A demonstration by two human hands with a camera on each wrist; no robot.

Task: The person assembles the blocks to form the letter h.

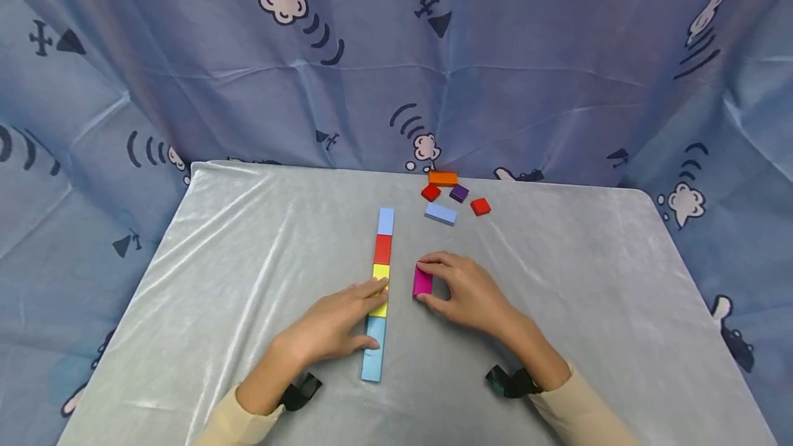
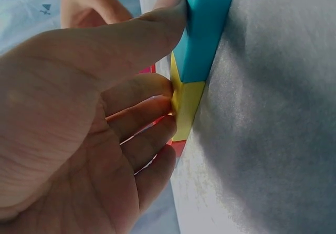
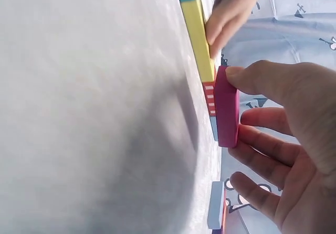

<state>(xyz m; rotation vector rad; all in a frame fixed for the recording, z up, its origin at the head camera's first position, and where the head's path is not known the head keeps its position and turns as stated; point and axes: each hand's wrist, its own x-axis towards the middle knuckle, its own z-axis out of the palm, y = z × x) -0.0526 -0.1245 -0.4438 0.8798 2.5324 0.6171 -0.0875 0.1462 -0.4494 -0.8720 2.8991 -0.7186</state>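
While the left hand (image 1: 334, 325), thumb spread from fingers, touches a row of four, one teal block (image 1: 372, 363), one yellow block (image 1: 381, 272), one red block (image 1: 383, 250) and one blue block (image 1: 386, 221), the one magenta block (image 1: 423, 281) is just right of that row, long axis roughly parallel, pinched by the right hand (image 1: 464, 291), the nearer. Beyond, on the table (image 1: 588, 260), are two small red blocks (image 1: 480, 206), one loose blue block (image 1: 440, 213), one orange block (image 1: 442, 179), one purple block (image 1: 459, 193).
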